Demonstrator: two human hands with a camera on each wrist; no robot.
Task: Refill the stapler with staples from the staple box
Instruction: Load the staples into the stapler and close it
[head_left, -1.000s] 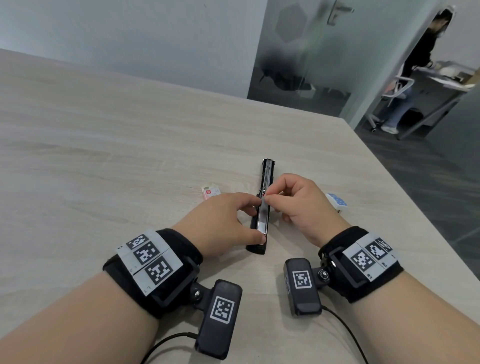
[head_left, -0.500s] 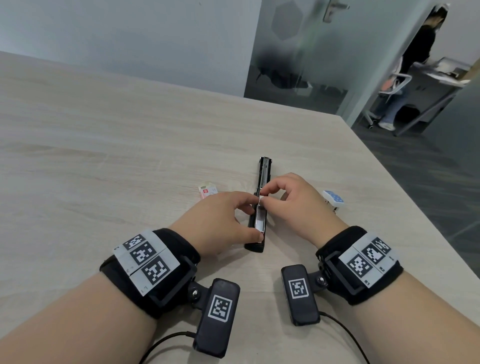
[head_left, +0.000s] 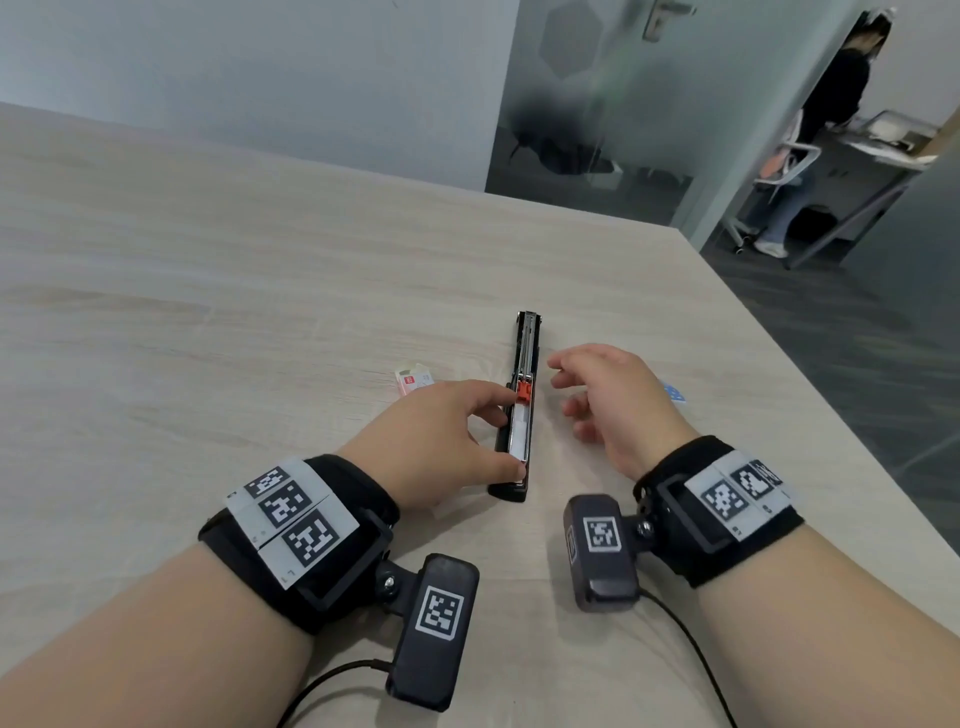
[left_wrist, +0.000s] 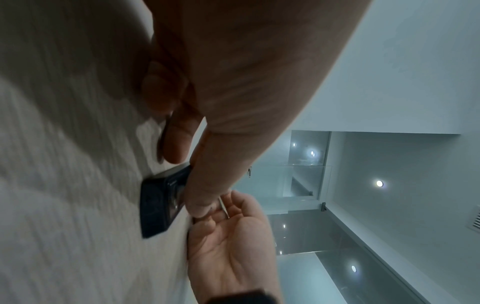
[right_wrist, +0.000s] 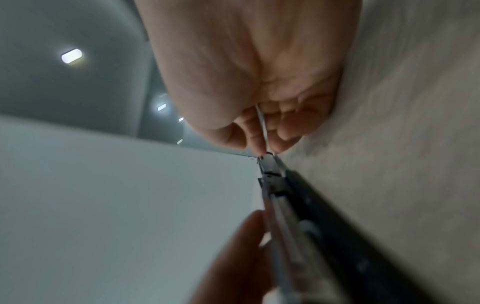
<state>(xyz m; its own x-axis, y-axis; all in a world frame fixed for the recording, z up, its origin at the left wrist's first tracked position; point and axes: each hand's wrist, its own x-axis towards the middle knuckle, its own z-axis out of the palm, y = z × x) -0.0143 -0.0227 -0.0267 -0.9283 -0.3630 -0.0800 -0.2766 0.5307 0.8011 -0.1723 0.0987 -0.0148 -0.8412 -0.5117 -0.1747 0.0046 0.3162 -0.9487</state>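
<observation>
A black stapler (head_left: 525, 343) lies opened flat on the wooden table (head_left: 208, 312). A silver strip of staples (head_left: 521, 434) sits in the near half of its channel, with a red pusher (head_left: 524, 391) just beyond it. My left hand (head_left: 506, 435) grips the near half, thumb at the near end and index fingertip at the pusher. My right hand (head_left: 571, 395) hovers just right of the stapler with its fingers loosely spread and nothing in them. A small white and red box (head_left: 413, 378) lies left of the stapler. In the left wrist view the stapler's near end (left_wrist: 155, 205) shows under my thumb.
A small blue and white box (head_left: 674, 391) is mostly hidden behind my right hand. The table's right edge and far corner (head_left: 675, 228) are close by. Beyond a glass door a person (head_left: 831, 104) stands at a desk.
My right hand has let go of the staple strip and drawn off to the right. The strip now lies in the channel and the red pusher shows. My left hand has stayed on the stapler.
</observation>
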